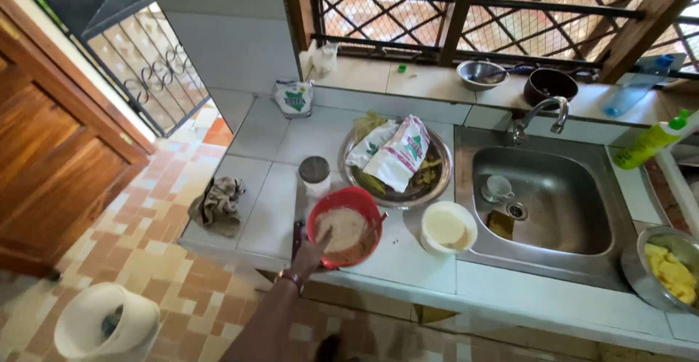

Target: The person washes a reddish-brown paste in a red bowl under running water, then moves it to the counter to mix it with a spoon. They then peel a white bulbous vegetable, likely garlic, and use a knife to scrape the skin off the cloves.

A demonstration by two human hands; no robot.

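**Hand at a red bowl on a tiled kitchen counter**

Head view, looking down. One hand [309, 251], reaching up from the lower frame edge with a bracelet at the wrist, resting on the near left rim of a red bowl [345, 226]; left or right hand not determinable, fingers spread against the rim, grip not clearly visible. Red bowl filled with a pale grainy mixture, standing near the front edge of the white tiled counter [269, 209]. Just behind the bowl, touching or nearly so: a small jar with a dark lid [314, 175] to the left and a round metal tray [429, 183] to the right, loaded with two white printed bags [399, 152] over yellowish scraps. Right of the bowl, a white bowl [448, 227] of pale batter, near the sink's edge. Steel sink [561, 209] further right, holding a white cup [498, 187] beside the drain, tap [542, 111] above. At the far right edge, a metal bowl of yellow pieces [666, 269] and a green squeeze bottle [652, 142]. Crumpled cloth [218, 202] on the counter's left corner. On the back ledge: small white bag [293, 98], steel bowl [480, 74], dark pot [550, 85]. Nothing lying between hand and bowl.
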